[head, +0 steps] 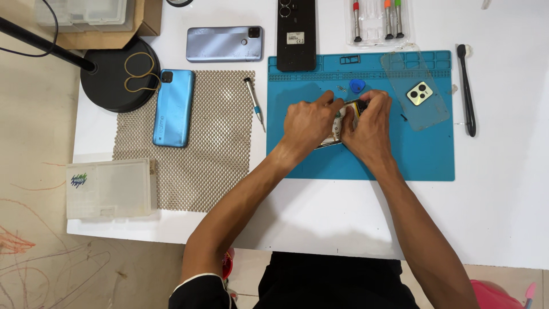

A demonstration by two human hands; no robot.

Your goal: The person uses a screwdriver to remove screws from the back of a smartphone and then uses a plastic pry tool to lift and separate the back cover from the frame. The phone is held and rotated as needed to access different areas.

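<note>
The head view shows both hands closed over an opened phone (342, 121) in the middle of a blue work mat (423, 157). The fingers of the left hand (309, 123) are curled and pinched together on the phone's upper left edge, the fingers of the right hand (370, 126) bent down and clamped on its right side; the two hands touch each other over it, so most of the phone is hidden and only bits of its insides and lower edge show between them.

Just above the fingers a small blue pick (357, 86) lies on the mat. To the right, a clear phone cover (420, 106) rests tilted across the mat's upper right part, with a small camera piece (419, 93) seen at it. A black phone (296, 34) lies face down across the mat's top edge.

Left of the mat a screwdriver (255, 104) lies on a beige mesh mat (200, 154), which also carries a light blue phone (173, 107). A grey-blue phone (224, 44) lies on the white table (503, 200) above the mesh. A black brush (466, 91) lies right of the blue mat, a clear tray of screwdrivers (376, 22) above it, and a round black lamp base (117, 77) stands at far left, with a clear plastic box (108, 189) near the table's front left corner.
</note>
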